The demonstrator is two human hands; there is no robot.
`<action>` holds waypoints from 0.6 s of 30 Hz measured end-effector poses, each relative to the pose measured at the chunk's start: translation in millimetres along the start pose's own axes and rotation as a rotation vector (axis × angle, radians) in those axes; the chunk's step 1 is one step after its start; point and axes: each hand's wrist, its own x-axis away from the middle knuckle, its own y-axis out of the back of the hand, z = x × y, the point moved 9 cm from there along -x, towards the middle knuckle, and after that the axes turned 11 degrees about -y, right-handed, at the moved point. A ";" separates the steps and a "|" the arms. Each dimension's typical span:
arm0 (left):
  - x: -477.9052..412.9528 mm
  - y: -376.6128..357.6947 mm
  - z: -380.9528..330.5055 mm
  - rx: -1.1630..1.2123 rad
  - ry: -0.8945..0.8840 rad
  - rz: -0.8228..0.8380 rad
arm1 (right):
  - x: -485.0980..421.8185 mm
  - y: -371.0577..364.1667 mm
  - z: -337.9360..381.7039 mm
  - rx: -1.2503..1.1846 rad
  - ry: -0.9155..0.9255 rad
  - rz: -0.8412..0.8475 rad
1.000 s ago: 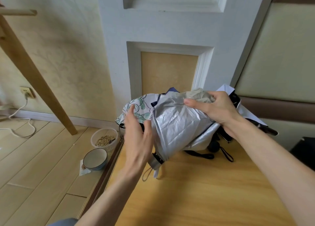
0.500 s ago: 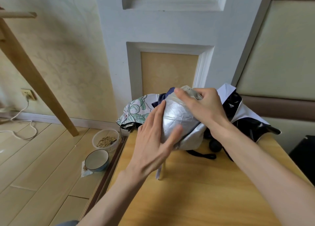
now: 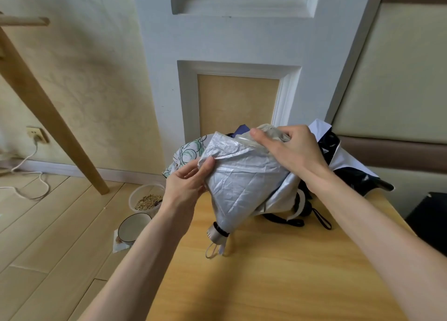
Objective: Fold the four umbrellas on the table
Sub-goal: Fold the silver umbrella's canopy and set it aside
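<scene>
Wood-grain table (image 3: 290, 284) lies nearest. Silver umbrella (image 3: 244, 180) is held over its middle, tilted, with the handle (image 3: 215, 234) low & toward the viewer and a cord loop hanging toward the tabletop. Left hand (image 3: 186, 182) is at the fabric's left edge: thumb & forefinger closed in a pinch on a fold, other fingers curled behind it, tips hidden. Right hand (image 3: 295, 151) sits higher, over the top of the bundle: fingers bent round the bunched cloth, thumb stretched left along the upper fold, pressing it. Behind, at the table's far edge by the wall: floral umbrella (image 3: 188, 151) at left, dark blue umbrella (image 3: 238, 130) peeking out at centre, black-and-white umbrella (image 3: 338, 156) at right, w/ black straps (image 3: 290, 221) trailing beneath. On the floor at left: a bowl (image 3: 131, 227) & a tub of grain (image 3: 145, 197).
</scene>
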 end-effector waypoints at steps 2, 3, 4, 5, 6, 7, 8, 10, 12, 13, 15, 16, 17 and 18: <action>-2.1 -5.6 3.8 0.084 0.067 0.076 | -1.8 0.0 -5.6 -0.021 -0.026 0.022; -3.1 -6.2 5.9 0.107 0.094 0.097 | -2.6 -0.1 -8.7 -0.030 -0.045 0.033; -4.7 -6.7 7.5 0.118 0.110 0.118 | -3.5 -0.1 -11.9 -0.034 -0.061 0.039; -7.0 -6.5 8.4 0.117 0.114 0.134 | -3.5 0.3 -13.7 -0.032 -0.071 0.039; -8.4 -7.3 8.4 0.115 0.111 0.148 | -3.3 1.2 -14.4 -0.025 -0.074 0.034; -9.6 -7.2 8.7 0.115 0.107 0.156 | -2.9 1.8 -14.1 -0.009 -0.068 0.031; -10.0 -6.6 9.0 0.112 0.101 0.153 | -1.7 1.8 -12.6 0.005 -0.054 0.036; -11.2 -5.9 7.2 0.079 0.080 0.124 | 1.4 -1.9 -8.1 0.022 -0.026 0.082; -11.0 -4.2 6.1 0.043 0.067 0.078 | 4.4 -9.8 -4.4 0.016 -0.001 0.170; -10.2 -2.5 6.2 0.037 0.069 0.049 | 6.1 -13.0 -2.8 0.007 0.007 0.212; -9.2 2.1 8.7 0.025 0.078 -0.014 | 8.0 -17.6 -1.2 0.001 0.022 0.278; -8.8 4.7 9.9 0.014 0.080 -0.040 | 8.9 -19.6 -0.6 0.007 0.033 0.303; -8.4 7.2 10.4 0.003 0.078 -0.060 | 9.8 -21.9 0.2 0.012 0.046 0.324; -8.1 8.5 10.4 -0.007 0.075 -0.075 | 10.4 -23.9 0.8 0.009 0.052 0.340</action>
